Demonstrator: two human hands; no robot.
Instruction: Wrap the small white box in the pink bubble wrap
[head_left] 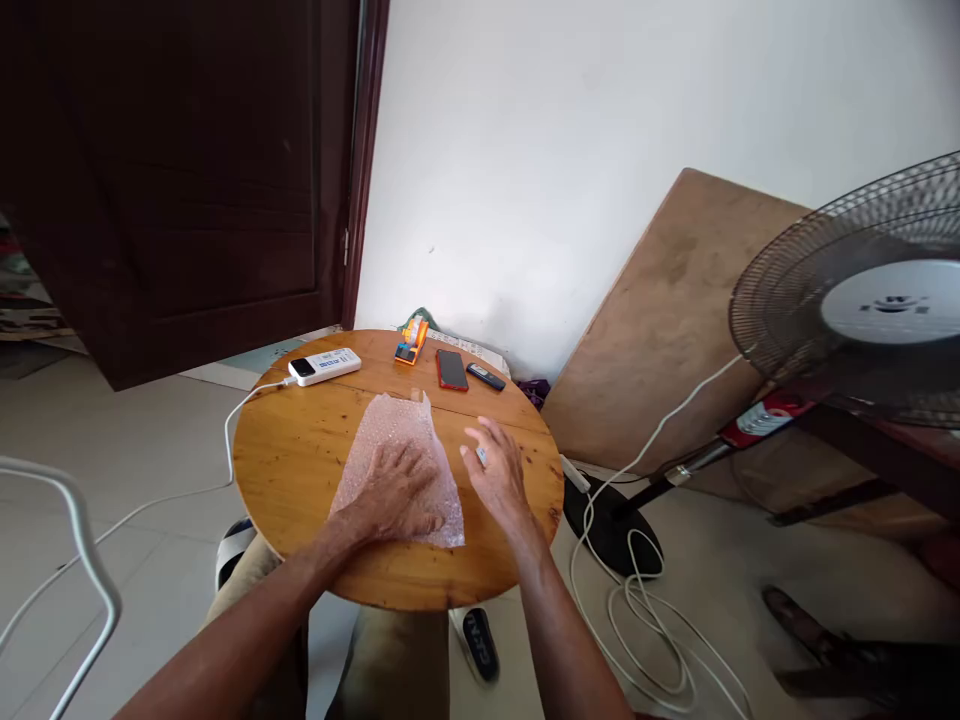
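Note:
A sheet or pouch of pinkish clear bubble wrap lies on the round wooden table, with a small piece of tape at its far edge. Flat on top of it rests my left hand, fingers spread. Just to the right of the wrap is my right hand, its fingers apart and slightly bent. A small white and blue thing shows between its thumb and fingers; whether it touches the hand I cannot tell. Beyond the wrap stands an orange tape dispenser.
A red-edged phone and a dark remote-like device lie at the table's far side. A white power bank with a cable sits at the left. A standing fan and coiled cord are on the right.

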